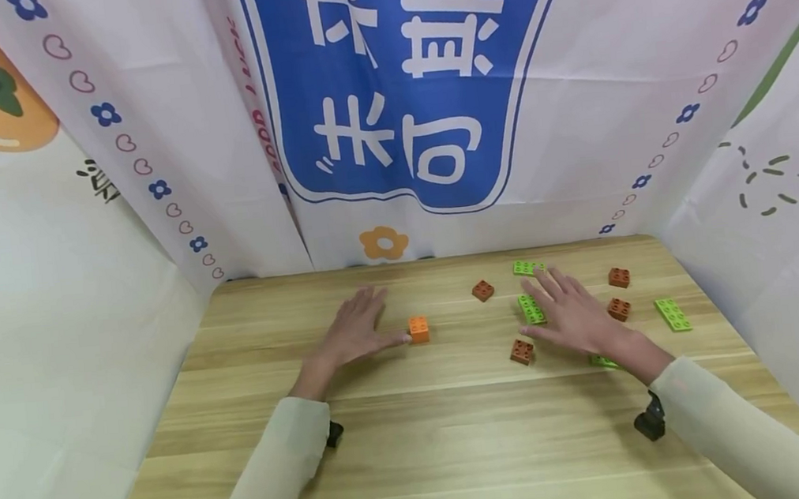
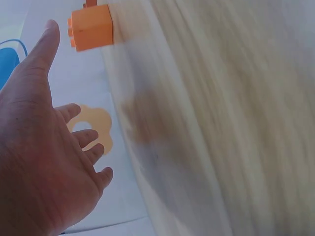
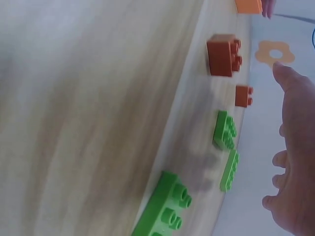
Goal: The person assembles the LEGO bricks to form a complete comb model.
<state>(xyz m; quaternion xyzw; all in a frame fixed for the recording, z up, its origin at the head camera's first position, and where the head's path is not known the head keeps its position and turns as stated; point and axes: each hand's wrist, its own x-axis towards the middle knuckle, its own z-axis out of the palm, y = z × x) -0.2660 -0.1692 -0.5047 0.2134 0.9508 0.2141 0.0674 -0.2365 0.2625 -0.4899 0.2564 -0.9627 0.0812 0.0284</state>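
Observation:
In the head view my left hand [image 1: 351,334] hovers over the table with fingers spread and holds nothing. Its thumb tip is close to an orange toy brick [image 1: 418,329]; whether they touch I cannot tell. My right hand [image 1: 577,319], also spread and holding nothing, is above the loose bricks. A green brick [image 1: 531,309] lies by its fingers, and a brown brick [image 1: 522,351] sits below its thumb. Another green brick [image 1: 603,361] is partly hidden under the wrist. The left wrist view shows the orange brick [image 2: 92,28] beyond the thumb.
More brown bricks [image 1: 483,290] [image 1: 619,277] [image 1: 619,309] and green bricks [image 1: 528,267] [image 1: 673,314] lie scattered over the right half of the wooden table [image 1: 460,450]. A printed cloth [image 1: 557,172] hangs behind the table's back edge and along both sides.

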